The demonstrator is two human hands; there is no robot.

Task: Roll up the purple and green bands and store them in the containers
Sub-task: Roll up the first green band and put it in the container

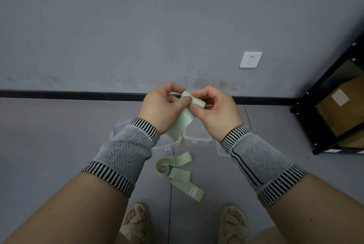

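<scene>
Both hands hold the top end of a pale green band point(184, 119) at chest height. My left hand point(163, 104) pinches it from the left, my right hand point(214, 108) from the right, where a small roll has formed. The band hangs down between my wrists and its tail lies in loose loops on the floor point(177, 172). Below my hands stand clear plastic containers: one point(197, 137) open at the right, another point(167, 146) partly hidden behind my left wrist. No purple band is in view.
A clear lid point(221, 150) lies on the grey floor by my right wrist. A black shelf rack point(325, 105) with a cardboard box stands at the right. A wall socket point(250, 59) is on the grey wall. My feet in sandals point(136, 222) are below.
</scene>
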